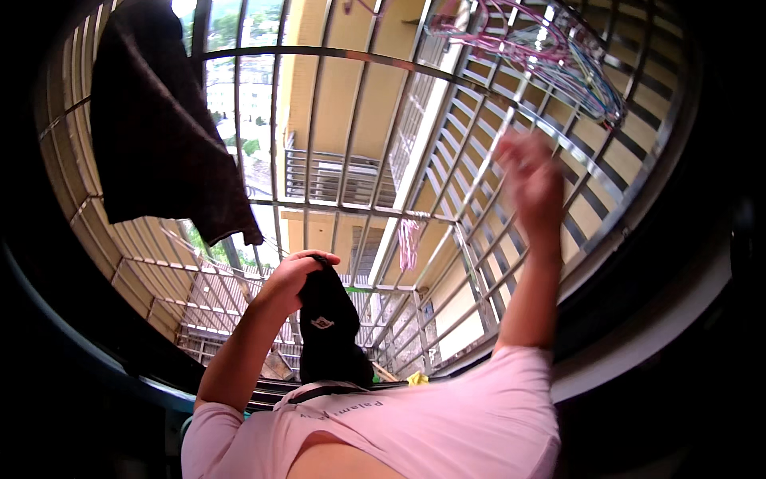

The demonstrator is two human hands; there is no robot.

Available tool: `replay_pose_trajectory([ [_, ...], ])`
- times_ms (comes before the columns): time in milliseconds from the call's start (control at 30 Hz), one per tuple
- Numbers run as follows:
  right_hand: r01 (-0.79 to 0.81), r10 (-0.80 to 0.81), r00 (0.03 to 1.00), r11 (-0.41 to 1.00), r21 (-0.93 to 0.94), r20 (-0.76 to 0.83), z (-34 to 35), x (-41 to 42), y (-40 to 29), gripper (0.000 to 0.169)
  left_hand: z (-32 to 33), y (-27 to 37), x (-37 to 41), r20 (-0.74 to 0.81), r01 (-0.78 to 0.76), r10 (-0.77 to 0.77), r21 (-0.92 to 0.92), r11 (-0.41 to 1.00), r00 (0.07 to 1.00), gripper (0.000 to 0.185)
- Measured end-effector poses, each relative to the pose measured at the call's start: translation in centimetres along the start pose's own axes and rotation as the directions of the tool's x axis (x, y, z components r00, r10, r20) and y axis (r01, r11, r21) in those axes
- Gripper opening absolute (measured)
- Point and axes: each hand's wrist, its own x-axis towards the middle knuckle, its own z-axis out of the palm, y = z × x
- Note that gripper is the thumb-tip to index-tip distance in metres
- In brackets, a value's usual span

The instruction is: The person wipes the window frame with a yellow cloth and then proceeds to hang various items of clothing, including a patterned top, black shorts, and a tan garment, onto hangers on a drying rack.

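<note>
My left hand (302, 272) grips the top of a black garment (329, 317) with a small white emblem, which hangs down in front of me. My right hand (531, 173) is raised at the right, blurred, below a bunch of clothes hangers (538, 48) in pink, blue and other colours. The hand is apart from the hangers, and nothing can be made out in it. A larger dark garment (155, 138) hangs at the upper left, above and to the left of my left hand.
Metal window bars (371, 209) form a cage around the space before me. A pink and white bundle of cord (409, 244) hangs on the bars at centre right. A yellow item (418, 378) lies low by the sill. Beyond the bars stands a yellow building wall (335, 96).
</note>
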Motion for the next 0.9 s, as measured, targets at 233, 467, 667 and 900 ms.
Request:
replay_pose_trajectory([
  [233, -0.010, -0.157, 0.974, 0.681, -0.733, -0.160, -11.7, 16.3, 13.4, 0.026, 1.7, -0.8, 1.4, 0.030, 0.019, -0.019, -0.009, 1.000, 0.999, 0.025],
  [467, -0.051, 0.207, 0.974, 0.602, -0.797, 0.094, -8.4, 19.8, 21.6, 0.018, 1.0, -0.7, 1.5, 0.041, 0.009, -0.009, -0.007, 1.000, 0.999, 0.025],
  [667, -0.060, 0.085, 0.996, 0.620, -0.782, -0.009, -8.5, 19.5, 23.4, 0.015, 0.7, -0.1, 0.9, 0.015, 0.004, -0.004, 0.003, 1.000, 1.000, 0.025],
  [900, -0.022, 0.109, 0.992, 0.627, -0.779, 0.060, -8.8, 20.8, 23.4, 0.015, 0.5, -0.8, 1.2, 0.057, 0.022, -0.024, 0.031, 0.999, 0.998, 0.025],
])
